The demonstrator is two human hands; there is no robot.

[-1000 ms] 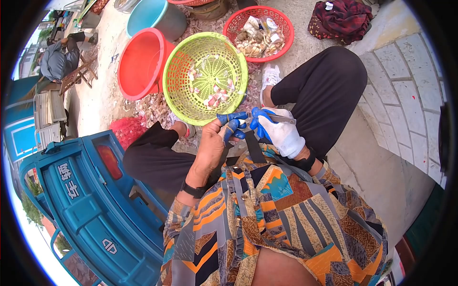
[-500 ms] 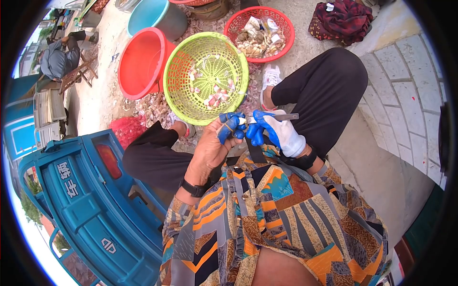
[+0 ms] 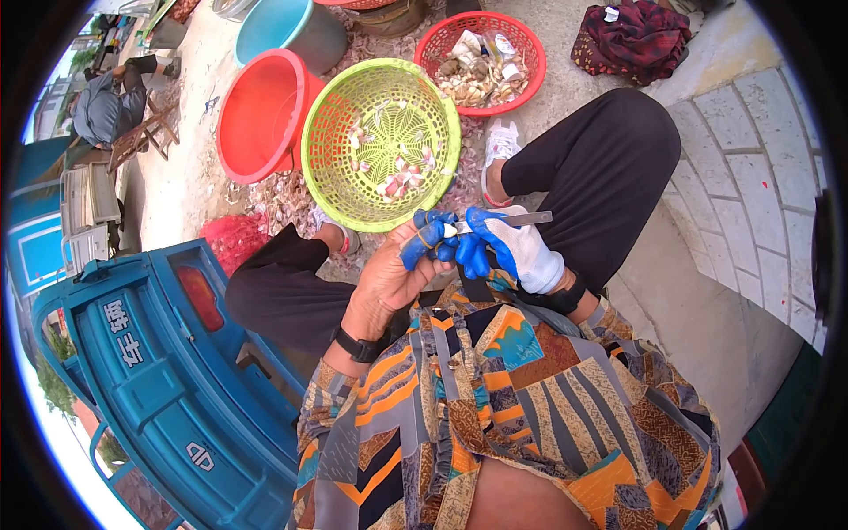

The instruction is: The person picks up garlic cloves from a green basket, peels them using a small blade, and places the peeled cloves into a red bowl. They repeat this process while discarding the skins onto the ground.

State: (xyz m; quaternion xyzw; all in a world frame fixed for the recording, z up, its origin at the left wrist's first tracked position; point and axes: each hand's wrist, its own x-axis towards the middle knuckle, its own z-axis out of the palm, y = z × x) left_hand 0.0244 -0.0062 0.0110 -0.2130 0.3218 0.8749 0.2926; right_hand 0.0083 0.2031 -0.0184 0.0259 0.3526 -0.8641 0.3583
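Observation:
My left hand (image 3: pixel 402 261), with blue coverings on its fingers, pinches a small white garlic clove (image 3: pixel 450 230) above my lap. Right beside it, my right hand (image 3: pixel 517 247) wears a white and blue glove and is closed round a knife (image 3: pixel 528 219), whose flat metal blade points to the right. The fingertips of both hands meet at the clove and partly cover it. Beyond the hands stands a green basket (image 3: pixel 322 177) with several pinkish cloves (image 3: pixel 402 180) in it.
A red bucket (image 3: pixel 256 115) and a blue bucket (image 3: pixel 300 35) stand left of the green basket. At its right is a red basket (image 3: pixel 537 75) of garlic and scraps. A blue vehicle (image 3: pixel 159 380) is at the left; farther back sits a person (image 3: pixel 106 110). Dark red cloth (image 3: pixel 632 40) lies upper right.
More of the white clove shows between my fingertips. Both hands have shifted very slightly and still hold the clove and the knife.

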